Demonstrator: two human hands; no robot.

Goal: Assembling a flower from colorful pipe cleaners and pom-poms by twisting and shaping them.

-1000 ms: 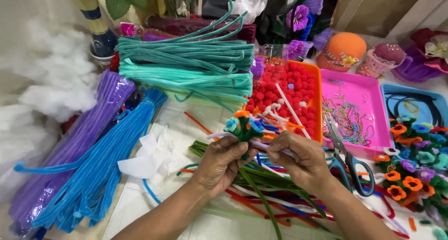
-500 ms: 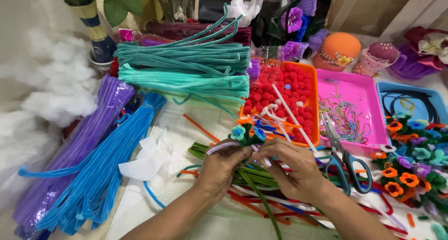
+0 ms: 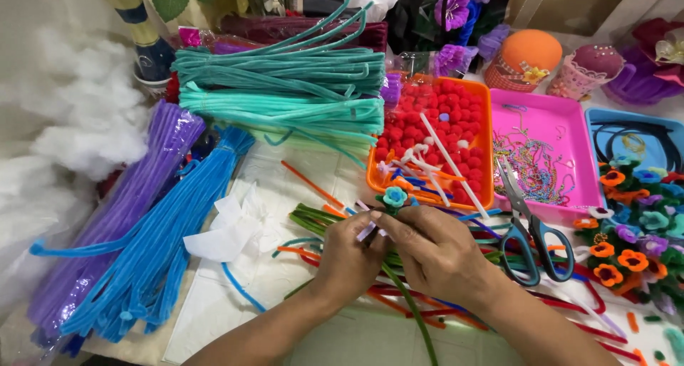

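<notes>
Pipe-cleaner flower (image 3: pixel 393 196), teal bloom on green stem, stood just before the orange pompom tray (image 3: pixel 486 134); light and pliable, probably best pinched below the bloom. Left hand (image 3: pixel 350 255) and right hand (image 3: pixel 436 248) both closed around its stem. Since half a second earlier, the hands sat slightly closer together

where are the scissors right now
In the head view, the teal-handled metal scissors lie on the table right of the right hand, blades pointing up over the front edge of the pink plastic tray.
</notes>
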